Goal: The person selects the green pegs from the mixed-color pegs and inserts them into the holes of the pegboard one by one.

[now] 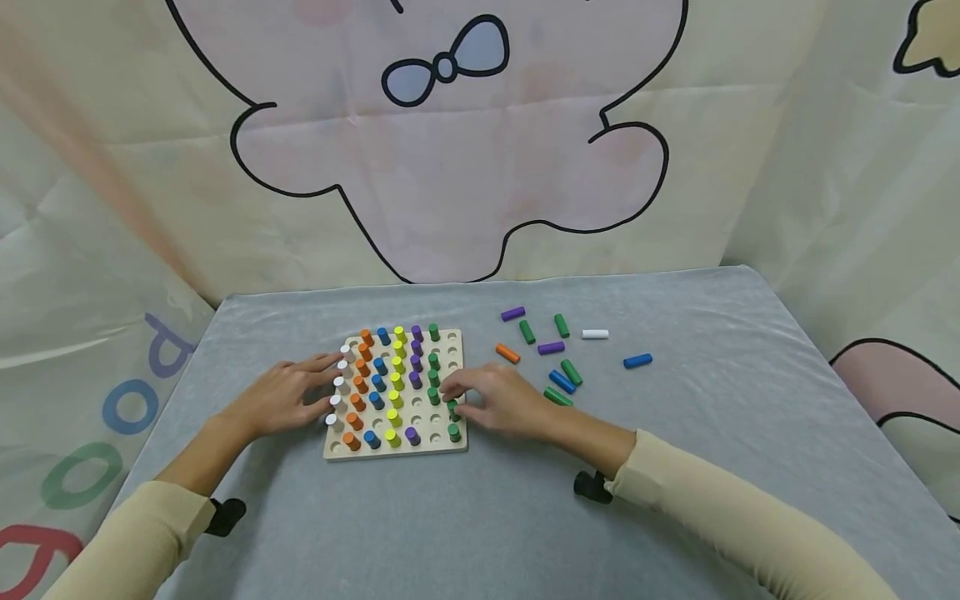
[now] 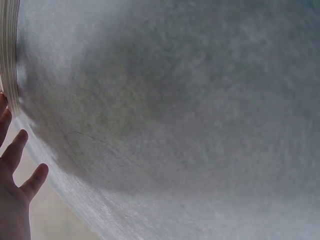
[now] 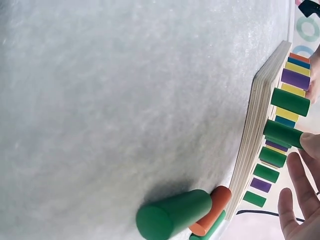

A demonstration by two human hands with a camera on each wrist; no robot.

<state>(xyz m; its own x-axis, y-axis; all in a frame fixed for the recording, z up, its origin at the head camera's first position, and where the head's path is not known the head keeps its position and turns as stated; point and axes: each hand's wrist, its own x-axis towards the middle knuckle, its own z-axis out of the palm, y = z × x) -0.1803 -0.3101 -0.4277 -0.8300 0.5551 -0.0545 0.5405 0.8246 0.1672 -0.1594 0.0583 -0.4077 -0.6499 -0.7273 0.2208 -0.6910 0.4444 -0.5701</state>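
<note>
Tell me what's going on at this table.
A person is working on a pegboard with both hands. The right hand pinches a green peg near the board's right side, while the left hand is at the left edge, beside the white pegs. Colored pegs stand in columns, though some holes are empty. Loose pegs in purple, green, orange, blue and white lie on the cloth to the board's right.

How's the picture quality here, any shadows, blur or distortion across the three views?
Head: even light, soft shadow near the left hand on the cloth; left wrist: dim, hazy, broad shadow over the cloth, whose edge bows, perhaps from the lens; right wrist: brighter, soft shadow beside the nearest green peg, fairly crisp board.
</note>
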